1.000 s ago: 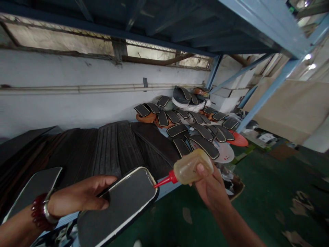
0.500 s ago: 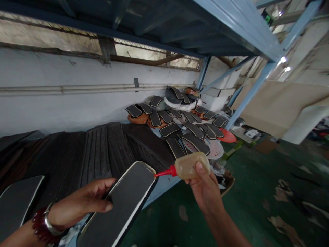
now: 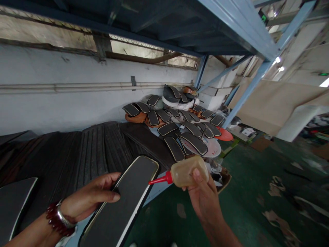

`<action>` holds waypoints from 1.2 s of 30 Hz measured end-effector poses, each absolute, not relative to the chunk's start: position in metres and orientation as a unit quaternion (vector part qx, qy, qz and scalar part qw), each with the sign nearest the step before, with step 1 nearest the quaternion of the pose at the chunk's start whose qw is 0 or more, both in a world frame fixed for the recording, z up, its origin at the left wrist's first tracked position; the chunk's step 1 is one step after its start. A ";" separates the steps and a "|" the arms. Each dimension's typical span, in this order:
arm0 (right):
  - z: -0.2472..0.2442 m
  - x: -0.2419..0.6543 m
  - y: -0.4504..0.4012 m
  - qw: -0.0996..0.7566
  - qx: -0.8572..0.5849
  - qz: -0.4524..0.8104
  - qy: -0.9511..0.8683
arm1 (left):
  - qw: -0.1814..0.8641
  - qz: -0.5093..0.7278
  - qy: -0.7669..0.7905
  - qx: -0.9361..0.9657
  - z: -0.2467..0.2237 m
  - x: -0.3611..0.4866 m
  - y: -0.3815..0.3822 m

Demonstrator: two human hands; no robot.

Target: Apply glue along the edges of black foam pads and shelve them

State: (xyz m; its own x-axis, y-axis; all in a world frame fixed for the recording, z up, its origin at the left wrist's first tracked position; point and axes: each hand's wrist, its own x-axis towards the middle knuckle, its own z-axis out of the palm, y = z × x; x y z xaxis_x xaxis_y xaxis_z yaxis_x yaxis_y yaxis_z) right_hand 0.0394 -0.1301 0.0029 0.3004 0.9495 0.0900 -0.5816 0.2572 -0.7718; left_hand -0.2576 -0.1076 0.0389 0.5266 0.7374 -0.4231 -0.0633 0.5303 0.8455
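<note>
Gripping a dark, rounded panel (image 3: 125, 202) with the left hand (image 3: 89, 197), pressing the thumb onto its flat face, and clasping a squeeze bottle (image 3: 187, 171) in the right hand (image 3: 205, 195). Aiming the red nozzle (image 3: 159, 179) at the panel's pale edge (image 3: 135, 215), possibly touching, possibly hovering just off it. Probably risking a blob or smear across the dark face by squeezing too hard or tilting inward. Perhaps risking a wavering line too, by supporting the panel from one side and letting it tip toward the green floor (image 3: 167, 219).
</note>
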 end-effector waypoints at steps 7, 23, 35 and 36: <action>-0.002 0.030 -0.141 0.724 -0.315 0.531 -0.307 | 0.779 0.290 0.432 0.350 0.034 -0.252 -0.105; -0.008 0.016 -0.160 0.694 -0.307 0.576 -0.304 | 0.754 0.320 0.479 0.315 0.028 -0.253 -0.094; -0.008 0.009 -0.175 0.669 -0.316 0.610 -0.284 | 0.712 0.369 0.533 0.268 0.031 -0.252 -0.089; -0.011 0.009 -0.176 0.668 -0.316 0.610 -0.284 | 0.708 0.375 0.537 0.263 0.030 -0.252 -0.088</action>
State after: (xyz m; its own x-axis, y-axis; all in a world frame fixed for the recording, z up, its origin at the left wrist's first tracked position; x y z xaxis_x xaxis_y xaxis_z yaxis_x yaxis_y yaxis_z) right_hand 0.0091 -0.1760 -0.0111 0.0933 0.9956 -0.0061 -0.6364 0.0549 -0.7694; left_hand -0.2524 -0.0885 0.0304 0.1405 0.8142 -0.5633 -0.2485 0.5797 0.7760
